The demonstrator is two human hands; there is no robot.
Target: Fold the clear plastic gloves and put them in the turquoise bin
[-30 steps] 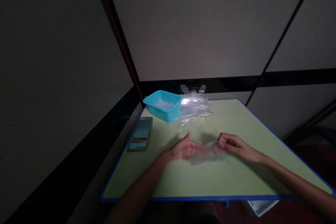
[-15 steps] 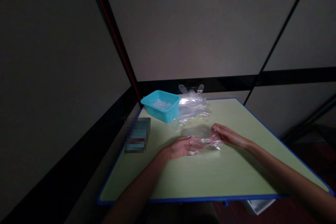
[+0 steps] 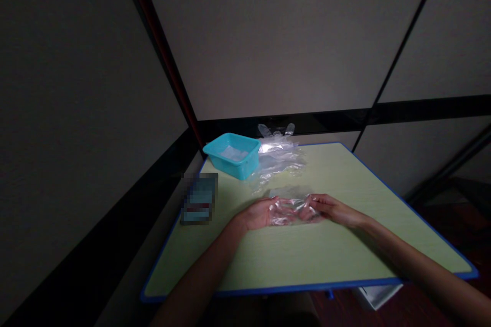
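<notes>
Between my hands, low over the table, is a crinkled clear plastic glove (image 3: 292,210). My left hand (image 3: 263,213) holds its left end, with its fingers seen blurred through the thin film. My right hand (image 3: 330,209) pinches the right end between thumb and fingers. Behind them lies a loose pile of more clear disposable gloves (image 3: 280,161), whose finger shapes stick up past the table's far edge.
A turquoise plastic basket (image 3: 245,168) with whitish film inside stands at the back left. A pixelated flat item (image 3: 201,202) lies at the left edge. The pale green table (image 3: 307,260) has a blue rim, with walls behind and on the left.
My right hand has come down slightly, and its fingers now pinch the film lower. The glove is stretched flatter between both hands. The view has shifted a little.
</notes>
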